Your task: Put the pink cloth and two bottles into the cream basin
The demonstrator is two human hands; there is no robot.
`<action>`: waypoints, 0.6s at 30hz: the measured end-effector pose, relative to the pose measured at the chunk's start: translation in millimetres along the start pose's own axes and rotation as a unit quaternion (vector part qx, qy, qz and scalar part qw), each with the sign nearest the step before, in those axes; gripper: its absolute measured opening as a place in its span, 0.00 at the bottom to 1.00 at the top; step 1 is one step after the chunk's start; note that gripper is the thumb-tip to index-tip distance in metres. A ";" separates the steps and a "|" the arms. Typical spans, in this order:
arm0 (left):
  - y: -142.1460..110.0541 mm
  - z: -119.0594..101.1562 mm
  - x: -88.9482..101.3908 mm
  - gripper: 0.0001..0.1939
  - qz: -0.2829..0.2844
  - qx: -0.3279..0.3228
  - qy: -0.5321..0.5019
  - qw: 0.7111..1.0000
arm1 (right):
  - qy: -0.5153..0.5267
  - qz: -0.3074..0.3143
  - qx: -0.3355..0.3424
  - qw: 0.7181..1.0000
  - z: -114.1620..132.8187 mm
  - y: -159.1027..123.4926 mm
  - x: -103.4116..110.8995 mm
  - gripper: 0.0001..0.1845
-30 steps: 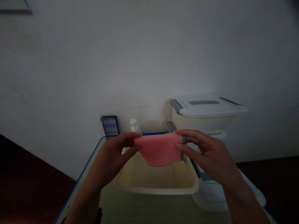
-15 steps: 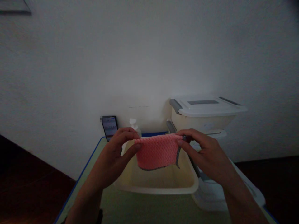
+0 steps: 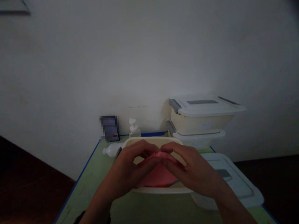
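phone (image 3: 111, 130) on the left, then left hand (image 3: 127, 168) pinching the pink cloth (image 3: 160, 176), bunched over the cream tub (image 3: 161, 190), right hand (image 3: 192, 163) pinching it too. looks like a gathering step; next move probably wants both grips snug.

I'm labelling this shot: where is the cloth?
Below centre in the head view, the cloth is held by the left hand and right hand, over the tub.

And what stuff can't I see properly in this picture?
In the head view:
Floor of the tub: partly hidden by pink cloth, left hand and right hand.
Base of the pump bottle: behind the tub.
What the phone shows: pixelated.
Pale thing, top left: cut off by the edge.
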State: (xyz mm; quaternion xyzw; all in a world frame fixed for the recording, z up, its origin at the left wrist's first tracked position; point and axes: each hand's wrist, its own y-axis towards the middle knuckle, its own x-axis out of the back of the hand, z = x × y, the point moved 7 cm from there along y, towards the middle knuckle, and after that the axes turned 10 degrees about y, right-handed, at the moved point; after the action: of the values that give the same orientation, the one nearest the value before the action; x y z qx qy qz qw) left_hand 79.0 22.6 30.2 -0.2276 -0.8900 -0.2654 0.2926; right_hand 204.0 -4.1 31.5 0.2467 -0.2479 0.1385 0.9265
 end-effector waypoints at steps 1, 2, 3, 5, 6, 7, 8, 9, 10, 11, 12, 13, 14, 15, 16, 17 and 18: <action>-1.2 2.7 -0.4 0.06 0.017 0.008 -0.005 1.000 | 0.005 -0.001 0.001 1.000 -1.0 0.0 2.6 0.04; -2.3 5.6 -1.2 0.08 0.038 0.015 -0.006 0.999 | 0.009 -0.004 -0.001 1.000 -2.5 -0.3 6.1 0.04; -3.4 8.5 -2.2 0.09 0.061 0.019 -0.002 0.998 | 0.012 -0.009 -0.003 1.000 -4.1 -0.7 10.1 0.04; -4.6 13.8 -2.1 0.07 0.088 0.024 0.026 0.995 | 0.013 -0.022 -0.007 1.000 -6.2 -1.9 19.0 0.04; -4.4 15.5 -0.2 0.06 0.087 0.023 0.045 0.995 | 0.013 -0.023 -0.008 1.000 -6.6 -2.7 22.8 0.05; -3.8 16.4 2.8 0.04 0.073 0.020 0.060 0.995 | 0.014 -0.021 -0.010 1.000 -6.6 -3.5 25.7 0.05; -2.9 16.4 6.4 0.03 0.052 0.018 0.073 0.996 | 0.015 -0.014 -0.010 1.000 -6.2 -4.4 27.5 0.05; -2.1 15.8 9.6 0.02 0.031 0.016 0.082 0.996 | 0.015 -0.003 -0.011 1.000 -5.6 -5.1 28.0 0.06; -1.4 14.5 12.0 0.01 0.013 0.014 0.086 0.996 | 0.016 0.010 -0.010 1.000 -4.7 -5.7 27.4 0.07; -0.9 12.8 13.2 0.02 0.001 0.011 0.088 0.996 | 0.017 0.025 -0.010 0.999 -3.8 -6.1 25.4 0.09; -0.4 10.9 13.5 0.03 -0.006 0.006 0.088 0.996 | 0.019 0.039 -0.009 0.999 -3.1 -6.1 22.7 0.11; -0.1 8.8 13.1 0.03 -0.009 0.000 0.088 0.996 | 0.021 0.050 -0.009 0.999 -2.7 -5.9 19.7 0.12; -0.1 6.9 12.8 0.03 -0.011 -0.007 0.087 0.996 | 0.022 0.054 -0.010 0.998 -2.6 -5.2 17.0 0.13; -0.2 5.3 12.6 0.03 -0.013 -0.014 0.084 0.996 | 0.022 0.052 -0.013 0.998 -3.0 -4.2 15.0 0.13; -0.6 4.1 12.8 0.03 -0.015 -0.022 0.079 0.996 | 0.021 0.044 -0.015 0.999 -3.5 -3.2 13.9 0.12; -1.2 3.1 13.2 0.03 -0.018 -0.032 0.072 0.997 | 0.017 0.032 -0.018 0.999 -4.1 -2.2 13.8 0.10; -1.9 2.3 13.8 0.04 -0.019 -0.042 0.062 0.997 | 0.012 0.018 -0.020 1.000 -4.5 -1.5 14.3 0.09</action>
State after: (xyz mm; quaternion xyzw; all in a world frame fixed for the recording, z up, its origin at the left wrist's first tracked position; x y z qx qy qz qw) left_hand 67.1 26.0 36.8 -0.2058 -0.8623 -0.3220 0.3323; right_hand 218.4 -1.1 35.1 0.2220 -0.2441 0.1534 0.9315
